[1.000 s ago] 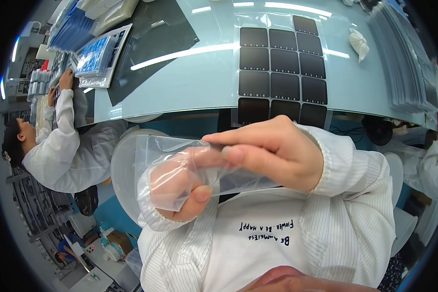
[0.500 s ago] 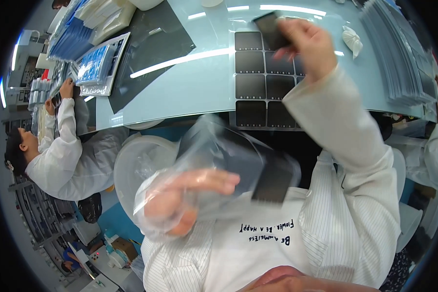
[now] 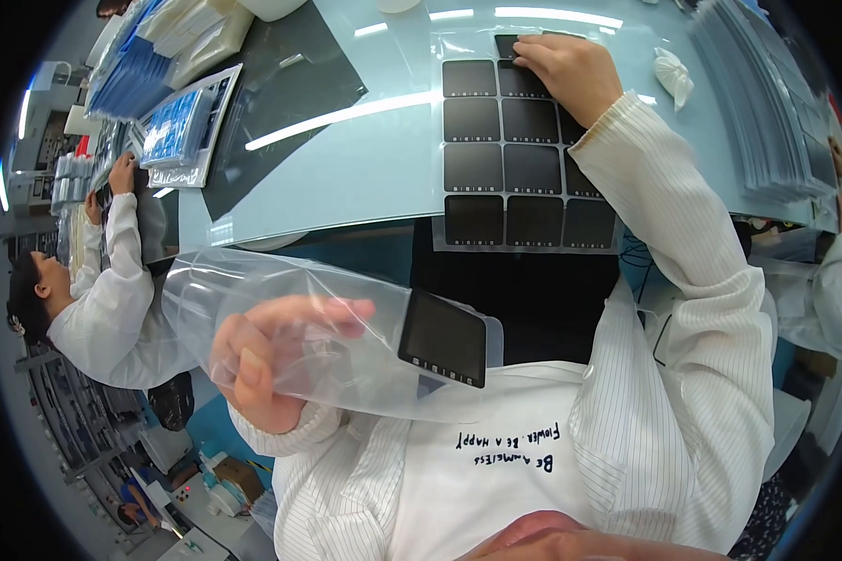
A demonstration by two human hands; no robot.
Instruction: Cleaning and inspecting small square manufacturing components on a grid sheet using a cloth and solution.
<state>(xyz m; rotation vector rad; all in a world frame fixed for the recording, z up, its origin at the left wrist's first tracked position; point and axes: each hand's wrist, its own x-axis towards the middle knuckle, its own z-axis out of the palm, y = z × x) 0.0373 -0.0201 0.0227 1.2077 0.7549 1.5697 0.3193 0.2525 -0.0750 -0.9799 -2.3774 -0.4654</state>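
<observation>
A sheet of clear plastic film (image 3: 346, 393) is held up near my chest by my left hand (image 3: 271, 360), its fingers showing through the film. At the film's right end hangs a small dark rectangular panel (image 3: 444, 341) with light marks along its lower edge. My right hand (image 3: 575, 75), fingers closed, is over the table at the far end of a grid of similar dark panels (image 3: 472, 122). Its fingertips pinch the edge of another dark panel (image 3: 506, 45), which lies at the grid's far row. My hand and sleeve hide part of the grid's right side.
A large dark sheet (image 3: 290, 103) lies left of the grid, beside stacked blue and clear packets (image 3: 173, 136). A crumpled white bundle (image 3: 674, 77) and a stack of clear sleeves (image 3: 767, 112) are at right. Another person (image 3: 103, 290) sits at left.
My right hand has lowered the dark panel onto the grid's far row. My left hand has moved left, and the film with its panel has swung left and come into focus.
</observation>
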